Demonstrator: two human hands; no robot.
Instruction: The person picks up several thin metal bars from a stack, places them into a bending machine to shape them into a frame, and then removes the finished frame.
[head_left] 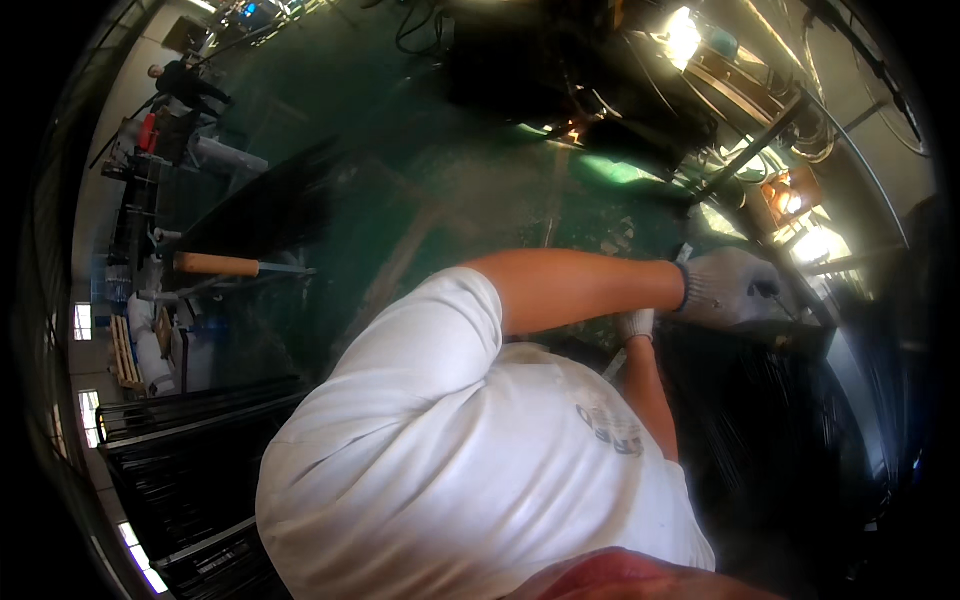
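My left arm reaches across to the right, and my left hand (728, 287), in a pale knitted work glove, is closed beside a dark metal edge (800, 335). Its fingers curl at the far side, and what they hold is too dark to name. Below the left forearm is my right hand (637, 324), also in a pale glove. Its fingers are hidden behind that forearm. A narrow flat metal bar (685, 254) shows above the left wrist. Close by, a mass of long black strips (760, 410) lies below the left hand.
A rack of long black pieces (190, 460) stands at lower left, near an orange-brown cylinder (215, 264) on a metal frame. Cables, frames and an orange-brown box (790, 197) stand at upper right, beside a bright lamp (682, 40). Another person (185, 85) is far left.
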